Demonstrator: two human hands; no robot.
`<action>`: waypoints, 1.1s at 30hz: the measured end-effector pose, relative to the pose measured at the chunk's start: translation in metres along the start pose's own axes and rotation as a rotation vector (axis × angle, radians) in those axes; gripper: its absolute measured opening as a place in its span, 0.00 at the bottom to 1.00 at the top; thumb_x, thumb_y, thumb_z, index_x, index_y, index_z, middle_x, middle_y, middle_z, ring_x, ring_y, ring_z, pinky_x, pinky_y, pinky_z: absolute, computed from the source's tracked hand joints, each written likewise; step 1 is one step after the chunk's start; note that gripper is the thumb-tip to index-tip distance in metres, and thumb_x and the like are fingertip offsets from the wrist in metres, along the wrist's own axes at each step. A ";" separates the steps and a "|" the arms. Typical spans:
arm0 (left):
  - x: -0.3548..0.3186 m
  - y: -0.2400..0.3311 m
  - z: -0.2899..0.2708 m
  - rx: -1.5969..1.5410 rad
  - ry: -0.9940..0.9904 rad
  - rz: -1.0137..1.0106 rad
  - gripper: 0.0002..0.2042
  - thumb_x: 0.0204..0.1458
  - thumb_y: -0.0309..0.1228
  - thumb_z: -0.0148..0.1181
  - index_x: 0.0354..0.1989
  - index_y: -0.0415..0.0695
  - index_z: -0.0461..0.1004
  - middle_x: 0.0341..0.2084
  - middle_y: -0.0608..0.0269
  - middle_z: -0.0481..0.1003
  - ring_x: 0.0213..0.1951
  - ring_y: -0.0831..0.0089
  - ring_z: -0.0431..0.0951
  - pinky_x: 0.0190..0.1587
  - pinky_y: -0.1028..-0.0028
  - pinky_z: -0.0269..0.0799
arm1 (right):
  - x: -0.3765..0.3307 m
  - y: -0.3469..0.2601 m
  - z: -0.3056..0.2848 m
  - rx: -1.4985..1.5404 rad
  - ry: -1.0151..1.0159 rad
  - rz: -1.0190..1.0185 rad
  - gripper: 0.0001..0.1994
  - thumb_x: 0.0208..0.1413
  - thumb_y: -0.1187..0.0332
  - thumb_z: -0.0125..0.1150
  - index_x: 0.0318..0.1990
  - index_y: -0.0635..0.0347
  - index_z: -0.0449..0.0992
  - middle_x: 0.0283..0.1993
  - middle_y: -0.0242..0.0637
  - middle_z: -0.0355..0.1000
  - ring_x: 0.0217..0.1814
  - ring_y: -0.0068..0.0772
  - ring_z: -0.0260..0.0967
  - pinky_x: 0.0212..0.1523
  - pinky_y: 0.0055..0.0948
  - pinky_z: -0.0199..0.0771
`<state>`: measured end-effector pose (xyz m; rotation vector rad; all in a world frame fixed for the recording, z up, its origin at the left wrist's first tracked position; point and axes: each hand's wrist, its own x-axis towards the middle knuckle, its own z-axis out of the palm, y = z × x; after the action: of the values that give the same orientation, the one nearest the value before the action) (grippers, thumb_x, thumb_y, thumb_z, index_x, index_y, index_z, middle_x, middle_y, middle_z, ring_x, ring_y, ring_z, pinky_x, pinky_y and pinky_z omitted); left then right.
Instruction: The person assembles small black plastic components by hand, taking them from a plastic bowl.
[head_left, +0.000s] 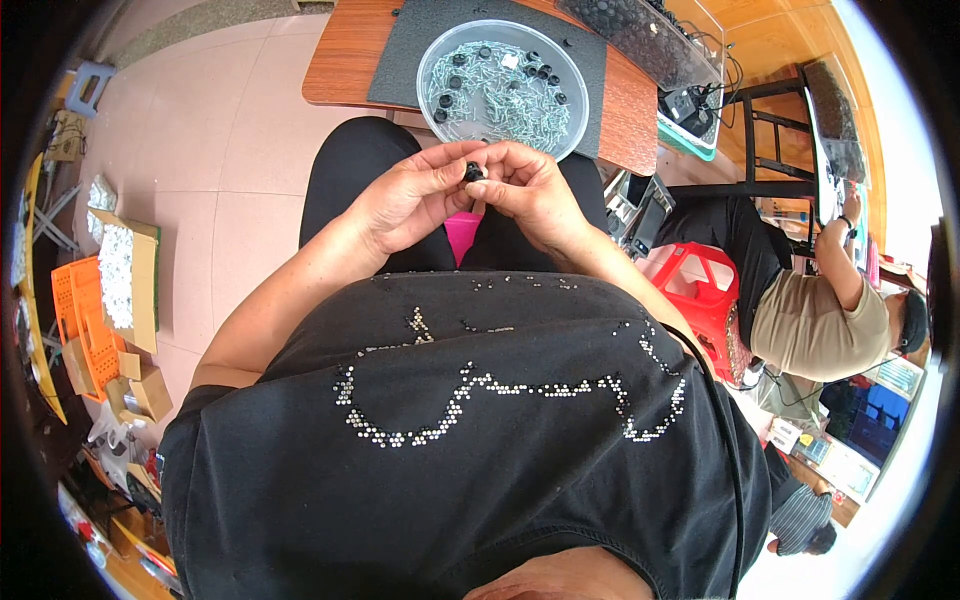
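Note:
Over my lap, my left hand [425, 192] and my right hand [517, 185] meet at the fingertips. Between them they pinch a small black round part [473, 172]; its exact kind is too small to make out. Just beyond my hands stands a shallow translucent round basin [426, 92]. Many silvery screws [525, 115] lie loose in it, with several small black round parts [458, 60] like knobs or caps scattered among them, and a small white piece [510, 61].
The basin rests on a dark mat [395, 75] on a wooden table [340, 60]. A clear bin of black parts [640, 35] sits at its far right. Right of me are a red plastic stool [700, 290] and a seated person [815, 315]. Orange crates [85, 320] and an open carton [145, 285] stand left.

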<state>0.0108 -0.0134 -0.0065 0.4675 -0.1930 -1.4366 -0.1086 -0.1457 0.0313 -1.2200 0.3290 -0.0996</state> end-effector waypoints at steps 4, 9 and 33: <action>-0.001 0.000 0.002 0.001 -0.018 0.008 0.16 0.56 0.29 0.53 0.52 0.38 0.67 0.41 0.63 0.73 0.43 0.77 0.73 0.48 0.77 0.70 | 0.000 0.003 -0.001 0.023 -0.016 -0.026 0.07 0.49 0.79 0.62 0.37 0.64 0.73 0.28 0.24 0.67 0.30 0.13 0.65 0.35 0.15 0.70; -0.003 -0.001 0.005 0.021 0.030 0.018 0.17 0.57 0.29 0.53 0.53 0.38 0.66 0.42 0.62 0.73 0.43 0.76 0.73 0.48 0.77 0.70 | 0.001 0.001 0.000 0.045 -0.032 -0.006 0.07 0.49 0.79 0.62 0.36 0.63 0.73 0.28 0.23 0.66 0.29 0.13 0.64 0.34 0.14 0.68; -0.006 -0.008 0.018 -0.108 0.099 0.000 0.15 0.58 0.28 0.49 0.53 0.40 0.66 0.41 0.67 0.71 0.44 0.80 0.69 0.52 0.78 0.64 | 0.004 0.015 0.000 -0.080 -0.023 -0.157 0.05 0.54 0.75 0.60 0.37 0.64 0.72 0.30 0.27 0.71 0.31 0.12 0.64 0.32 0.15 0.66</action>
<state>-0.0043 -0.0115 0.0068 0.4487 -0.0363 -1.4127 -0.1060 -0.1414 0.0169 -1.3250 0.2189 -0.2091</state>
